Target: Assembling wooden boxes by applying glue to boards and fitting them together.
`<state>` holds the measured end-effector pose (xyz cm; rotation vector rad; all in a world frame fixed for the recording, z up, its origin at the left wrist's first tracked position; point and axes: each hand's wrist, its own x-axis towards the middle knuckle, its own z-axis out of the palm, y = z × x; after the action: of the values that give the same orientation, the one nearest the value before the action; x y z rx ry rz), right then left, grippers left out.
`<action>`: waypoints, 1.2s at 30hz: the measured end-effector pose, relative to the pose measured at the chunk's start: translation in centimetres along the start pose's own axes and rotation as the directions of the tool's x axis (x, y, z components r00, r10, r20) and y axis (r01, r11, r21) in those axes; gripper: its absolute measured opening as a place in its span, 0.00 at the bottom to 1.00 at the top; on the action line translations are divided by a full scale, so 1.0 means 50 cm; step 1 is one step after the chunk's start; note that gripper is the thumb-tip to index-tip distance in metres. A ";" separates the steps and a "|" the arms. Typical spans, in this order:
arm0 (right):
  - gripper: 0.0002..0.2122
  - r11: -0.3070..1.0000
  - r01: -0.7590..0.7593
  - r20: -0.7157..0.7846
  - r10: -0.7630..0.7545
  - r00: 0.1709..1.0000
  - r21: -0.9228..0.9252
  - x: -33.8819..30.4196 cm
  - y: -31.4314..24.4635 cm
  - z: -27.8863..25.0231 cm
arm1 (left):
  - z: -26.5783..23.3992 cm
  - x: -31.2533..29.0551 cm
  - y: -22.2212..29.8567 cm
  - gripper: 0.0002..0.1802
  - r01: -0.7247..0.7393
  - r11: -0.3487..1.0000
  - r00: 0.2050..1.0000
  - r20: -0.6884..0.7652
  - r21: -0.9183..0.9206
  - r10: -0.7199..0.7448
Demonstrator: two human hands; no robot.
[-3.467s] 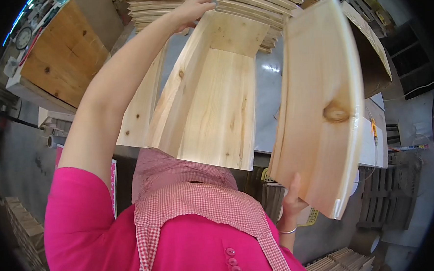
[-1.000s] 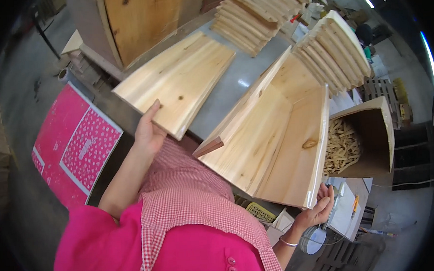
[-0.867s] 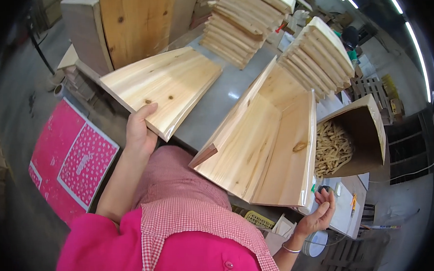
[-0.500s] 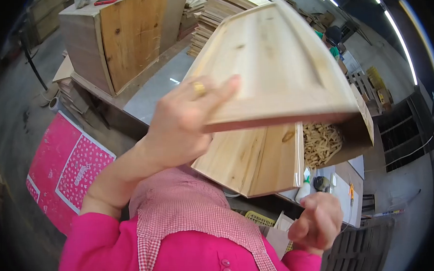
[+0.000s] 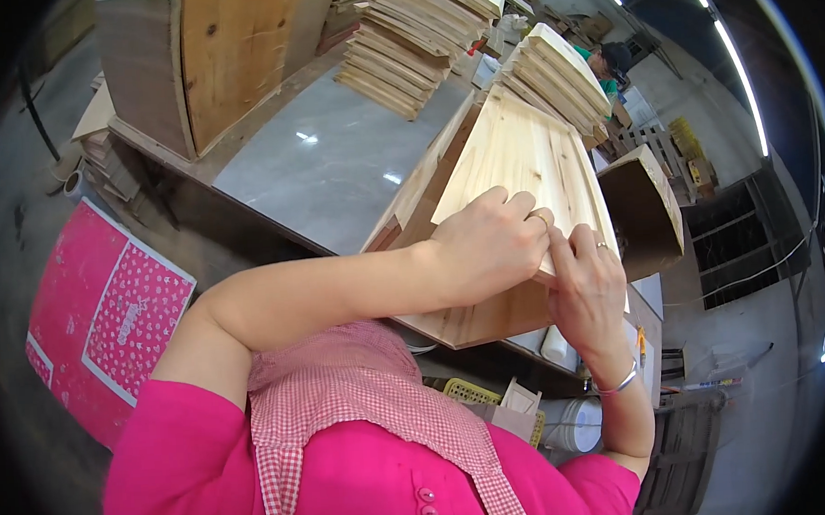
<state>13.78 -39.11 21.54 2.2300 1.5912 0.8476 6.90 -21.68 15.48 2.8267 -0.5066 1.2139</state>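
A pale wooden panel (image 5: pixel 509 150) with raised edges slopes away from me over the bench. My left hand (image 5: pixel 496 246) is closed at its near edge, knuckles up and a ring showing. Right beside it, my right hand (image 5: pixel 588 281) pinches the same near end, its fingertips almost meeting the left ones. Beneath and to the left of the panel lies a wooden box (image 5: pixel 490 319), whose side wall and near board show. How far the panel sits in the box is hidden by my hands.
Stacked wooden boards (image 5: pixel 411 43) and grooved panels (image 5: pixel 553 82) stand at the back. A cardboard box (image 5: pixel 648 212) is close on the right. At left are a large wooden cabinet (image 5: pixel 235 71) and a pink sheet (image 5: pixel 108 320). A person (image 5: pixel 612 60) is far off.
The panel has come down from its raised, tilted position onto the box area. My right hand has risen from near my body to its near end, next to my left hand.
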 end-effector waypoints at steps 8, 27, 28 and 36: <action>0.20 0.997 -0.040 -0.009 0.040 0.999 0.073 -0.012 -0.009 0.059 | -0.057 -0.134 -0.065 0.34 0.195 0.950 0.966 -0.120 -0.243 -0.229; 0.20 0.987 -0.073 -0.001 0.074 0.997 0.141 0.004 -0.055 0.086 | 0.002 -0.238 -0.120 0.32 0.449 0.390 0.817 0.193 -0.804 -0.543; 0.20 0.986 -0.074 0.012 0.072 0.997 0.153 0.004 -0.056 0.086 | 0.002 -0.237 -0.121 0.32 0.462 0.378 0.811 0.209 -0.802 -0.546; 0.20 0.980 -0.096 0.006 0.096 0.995 0.176 0.000 -0.061 0.089 | 0.013 -0.233 -0.139 0.31 0.402 0.393 0.847 0.173 -0.827 -0.502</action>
<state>14.14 -37.51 16.39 2.4459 1.6284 0.7612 1.99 -11.89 7.49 1.8232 -0.1776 0.6857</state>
